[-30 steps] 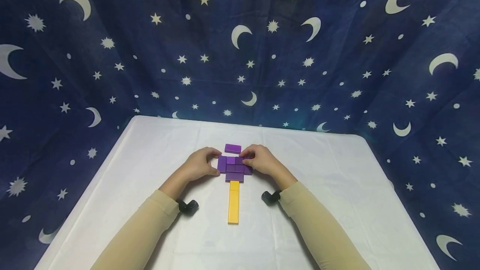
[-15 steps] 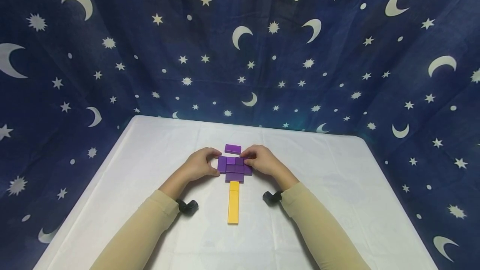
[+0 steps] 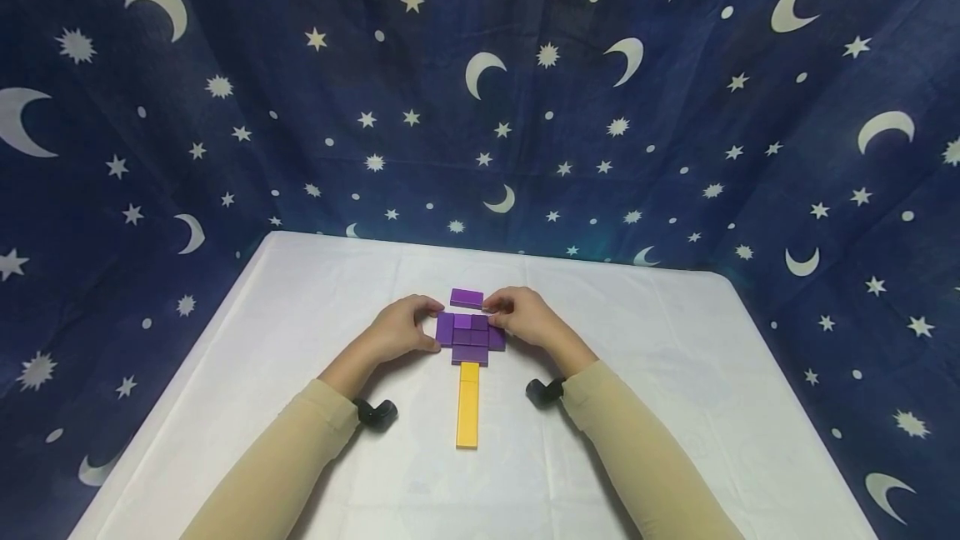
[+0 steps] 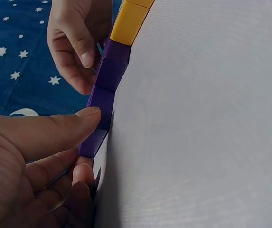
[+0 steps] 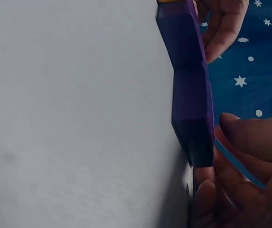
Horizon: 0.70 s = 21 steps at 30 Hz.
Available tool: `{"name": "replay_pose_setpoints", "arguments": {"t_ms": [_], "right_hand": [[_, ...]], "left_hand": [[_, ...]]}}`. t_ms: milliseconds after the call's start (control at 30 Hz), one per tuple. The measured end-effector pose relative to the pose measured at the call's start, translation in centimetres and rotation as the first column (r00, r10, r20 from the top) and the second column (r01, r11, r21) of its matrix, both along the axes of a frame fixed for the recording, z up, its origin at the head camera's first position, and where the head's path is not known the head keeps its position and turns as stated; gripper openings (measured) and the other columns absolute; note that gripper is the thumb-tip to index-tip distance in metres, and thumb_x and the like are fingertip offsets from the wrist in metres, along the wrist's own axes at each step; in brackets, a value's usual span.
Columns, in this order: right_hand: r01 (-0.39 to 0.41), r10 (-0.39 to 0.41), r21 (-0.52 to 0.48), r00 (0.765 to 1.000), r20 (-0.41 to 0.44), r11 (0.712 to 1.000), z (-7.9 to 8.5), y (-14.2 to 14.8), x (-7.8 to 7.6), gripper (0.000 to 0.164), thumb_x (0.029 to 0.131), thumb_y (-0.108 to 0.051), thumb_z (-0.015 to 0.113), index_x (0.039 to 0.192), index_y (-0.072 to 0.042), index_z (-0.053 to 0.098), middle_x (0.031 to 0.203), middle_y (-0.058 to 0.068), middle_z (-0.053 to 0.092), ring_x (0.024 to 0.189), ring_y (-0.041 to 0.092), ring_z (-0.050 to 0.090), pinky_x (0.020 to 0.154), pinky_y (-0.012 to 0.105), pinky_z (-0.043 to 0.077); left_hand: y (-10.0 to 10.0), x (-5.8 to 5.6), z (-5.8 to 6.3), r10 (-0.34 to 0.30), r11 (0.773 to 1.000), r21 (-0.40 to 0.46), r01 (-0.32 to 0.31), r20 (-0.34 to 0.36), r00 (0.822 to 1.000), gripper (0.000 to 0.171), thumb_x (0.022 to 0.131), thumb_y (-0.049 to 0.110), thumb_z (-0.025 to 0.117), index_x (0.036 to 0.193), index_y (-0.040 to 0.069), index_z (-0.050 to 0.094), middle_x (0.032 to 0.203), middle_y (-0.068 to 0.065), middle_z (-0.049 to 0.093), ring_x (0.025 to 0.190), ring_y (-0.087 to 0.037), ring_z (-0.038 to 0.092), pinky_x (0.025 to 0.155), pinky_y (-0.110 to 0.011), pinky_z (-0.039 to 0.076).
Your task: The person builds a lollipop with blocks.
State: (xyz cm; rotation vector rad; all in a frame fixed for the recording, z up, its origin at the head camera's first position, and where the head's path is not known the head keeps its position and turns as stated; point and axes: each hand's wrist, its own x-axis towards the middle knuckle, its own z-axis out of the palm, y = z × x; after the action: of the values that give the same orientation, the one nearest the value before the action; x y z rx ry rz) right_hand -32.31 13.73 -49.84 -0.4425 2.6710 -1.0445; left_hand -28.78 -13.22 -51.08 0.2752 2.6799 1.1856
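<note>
Purple tiles lie flat on the table, joined in a cross-like cluster. My left hand holds the left purple tile between thumb and fingers at its two ends; in the left wrist view the thumb presses the side of that tile. At the cluster's far right corner is my right hand, over the right purple tile. In the right wrist view its thumb stands apart from the tile, while fingertips are at the tile's far end. Beyond the cluster lies a separate purple tile, close to the right index fingertip.
A small yellow tile and a long yellow bar run from the cluster toward me. White cloth covers the table. A dark blue curtain with moons and stars hangs behind it. Black wrist cameras hang below both sleeves.
My right hand's thumb has lifted off the right part of the cluster and shifted slightly away from me and to the right. The left hand and the tiles stay where they were.
</note>
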Motion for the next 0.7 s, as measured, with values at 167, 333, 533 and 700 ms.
{"name": "replay_pose_setpoints", "arguments": {"t_ms": [167, 333, 533, 700], "right_hand": [[0.052, -0.052, -0.018, 0.999, 0.006, 0.998, 0.0, 0.1, -0.6, 0.029, 0.098, -0.011, 0.076, 0.127, -0.015, 0.077, 0.106, 0.002, 0.076, 0.096, 0.020, 0.065, 0.087, 0.035, 0.058], [0.065, -0.066, -0.026, 0.998, -0.019, 0.998, 0.0, 0.0, -1.5, 0.033, 0.097, -0.012, 0.079, 0.129, -0.014, 0.076, 0.103, 0.002, 0.074, 0.093, 0.019, 0.065, 0.086, 0.034, 0.056], [0.055, -0.056, -0.018, 0.998, -0.026, 0.998, 0.2, -0.8, -2.2, 0.035, 0.094, -0.014, 0.081, 0.129, -0.013, 0.076, 0.101, 0.002, 0.073, 0.092, 0.019, 0.065, 0.087, 0.036, 0.055], [0.038, -0.038, 0.016, 0.999, -0.023, 0.999, 0.4, -1.3, -2.7, 0.038, 0.091, -0.014, 0.085, 0.127, -0.013, 0.077, 0.097, 0.002, 0.072, 0.093, 0.020, 0.064, 0.093, 0.039, 0.054]], "left_hand": [[0.1, 0.0, -0.1, -0.003, 1.000, 0.000, 0.003, 0.002, 1.000, 0.069, 0.074, 0.018, 0.095, 0.138, 0.016, 0.070, 0.139, -0.008, 0.071, 0.141, -0.034, 0.059, 0.122, -0.060, 0.043], [0.0, 0.0, -0.1, -0.002, 1.000, 0.002, 0.002, -0.001, 1.000, 0.069, 0.074, 0.018, 0.095, 0.138, 0.016, 0.070, 0.140, -0.008, 0.071, 0.143, -0.035, 0.058, 0.123, -0.060, 0.041], [0.0, -0.1, -0.1, 0.003, 1.000, -0.013, -0.003, -0.002, 1.000, 0.069, 0.074, 0.018, 0.095, 0.138, 0.016, 0.070, 0.140, -0.008, 0.070, 0.142, -0.035, 0.059, 0.122, -0.061, 0.042], [0.0, -0.1, 0.0, 0.001, 1.000, -0.010, -0.001, 0.000, 1.000, 0.069, 0.074, 0.019, 0.095, 0.139, 0.016, 0.070, 0.140, -0.008, 0.071, 0.140, -0.034, 0.060, 0.122, -0.060, 0.043]]}}
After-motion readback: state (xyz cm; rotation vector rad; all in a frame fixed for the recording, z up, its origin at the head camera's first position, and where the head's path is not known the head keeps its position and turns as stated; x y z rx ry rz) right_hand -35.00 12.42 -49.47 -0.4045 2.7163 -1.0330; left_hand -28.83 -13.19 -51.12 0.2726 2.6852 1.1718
